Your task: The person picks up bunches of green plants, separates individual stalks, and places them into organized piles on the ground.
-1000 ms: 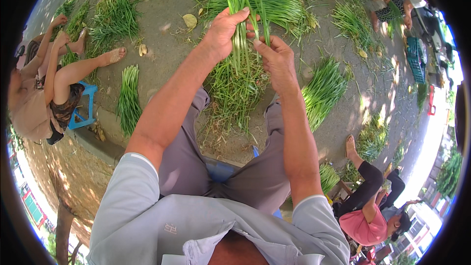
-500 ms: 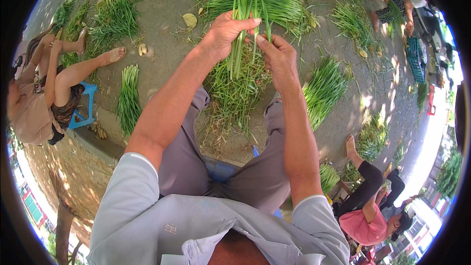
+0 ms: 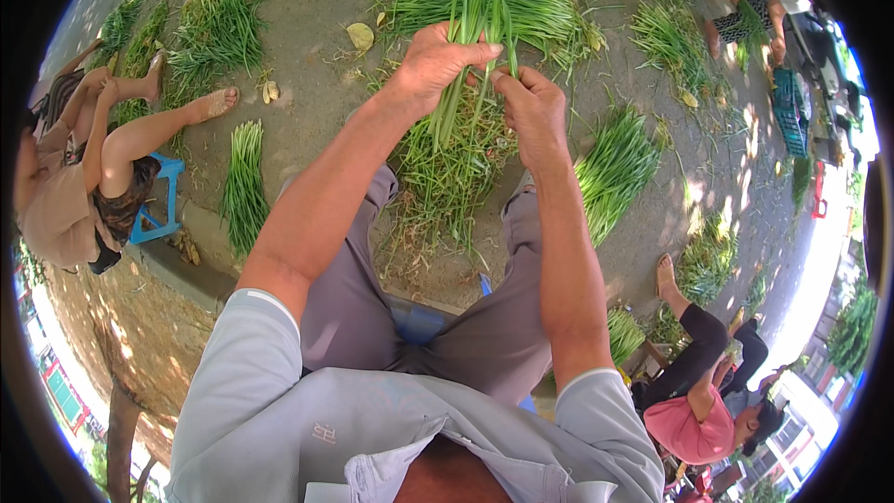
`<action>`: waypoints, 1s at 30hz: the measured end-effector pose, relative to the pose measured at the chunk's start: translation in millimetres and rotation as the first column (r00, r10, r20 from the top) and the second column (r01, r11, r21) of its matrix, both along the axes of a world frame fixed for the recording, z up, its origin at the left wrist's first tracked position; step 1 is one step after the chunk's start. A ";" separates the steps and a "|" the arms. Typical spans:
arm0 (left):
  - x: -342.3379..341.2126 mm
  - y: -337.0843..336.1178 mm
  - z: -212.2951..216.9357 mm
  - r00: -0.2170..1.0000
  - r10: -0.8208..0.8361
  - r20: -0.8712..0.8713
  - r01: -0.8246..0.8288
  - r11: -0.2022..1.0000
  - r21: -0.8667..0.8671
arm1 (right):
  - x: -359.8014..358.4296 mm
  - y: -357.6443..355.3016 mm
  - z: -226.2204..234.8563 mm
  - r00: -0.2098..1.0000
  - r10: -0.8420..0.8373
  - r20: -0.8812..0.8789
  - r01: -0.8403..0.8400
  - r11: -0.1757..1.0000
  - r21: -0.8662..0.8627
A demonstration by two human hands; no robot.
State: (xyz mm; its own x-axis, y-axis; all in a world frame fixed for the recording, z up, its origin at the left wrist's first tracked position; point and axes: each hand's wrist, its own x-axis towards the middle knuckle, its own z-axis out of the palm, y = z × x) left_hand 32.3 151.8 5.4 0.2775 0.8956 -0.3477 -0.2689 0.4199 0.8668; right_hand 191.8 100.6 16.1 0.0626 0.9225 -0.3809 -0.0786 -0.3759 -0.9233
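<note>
The grey ground [image 3: 303,56] spreads widest beneath you, and across it beyond your hands lies the broad pile [image 3: 549,14] of long green stalks, fanned sideways. Nearer, a loose heap [image 3: 447,191] of tangled trimmings sits between your feet; to your right lies a leafy bundle [image 3: 615,168], and to your left a slimmer bundle [image 3: 245,188] with its pale ends pointing away from you. Smaller again is the held bunch [image 3: 478,0], raised in front of you, its long axis running away from your body, its lower ends slanting down a little leftward over the heap. Your left hand [image 3: 436,67] is nearer, its fingers clamped around that bunch, thumb across it. Your right hand [image 3: 535,110] is just beside it, thumb and forefinger pinched together on a thin stalk [image 3: 510,54], so the bunch lies immediately left of those fingers, roughly parallel to the stalk.
</note>
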 end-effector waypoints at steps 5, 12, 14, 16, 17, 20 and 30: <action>0.4 -2.4 2.8 1.000 0.019 -0.002 -0.019 1.000 0.002 | -1.2 -1.4 -1.2 0.988 0.020 0.155 -0.032 0.997 0.076; -1.0 -1.9 4.3 0.999 0.022 0.035 -0.021 1.000 -0.022 | -2.5 -1.1 -6.7 0.938 0.004 0.348 -0.093 0.966 0.240; -3.9 0.2 0.1 0.998 0.027 0.053 -0.025 0.999 -0.040 | -5.0 -2.5 -3.9 0.924 0.008 0.382 -0.112 0.961 0.251; -4.0 0.9 0.4 0.997 0.036 0.066 -0.032 0.998 -0.061 | -4.9 -3.1 -3.4 0.919 0.009 0.395 -0.121 0.958 0.259; -4.1 1.1 0.5 0.997 0.046 0.067 -0.041 0.996 -0.073 | -3.9 -3.1 -6.4 0.921 0.011 0.390 -0.122 0.958 0.261; -4.4 0.9 2.0 0.996 0.070 0.055 -0.065 0.994 -0.093 | -2.1 -3.7 -4.3 0.959 0.017 0.282 -0.087 0.967 0.238; -3.1 0.9 3.0 0.994 0.109 0.027 -0.107 0.992 -0.073 | 2.0 0.2 2.2 0.964 -0.058 -0.260 0.049 0.998 -0.040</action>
State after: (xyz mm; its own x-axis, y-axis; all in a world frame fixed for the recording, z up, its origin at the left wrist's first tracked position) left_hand 29.2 152.7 8.4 0.1921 0.8941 -0.4045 -0.3417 0.4474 0.8265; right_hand 193.8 100.8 18.3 0.0055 0.9070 -0.4211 -0.3362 -0.3949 -0.8550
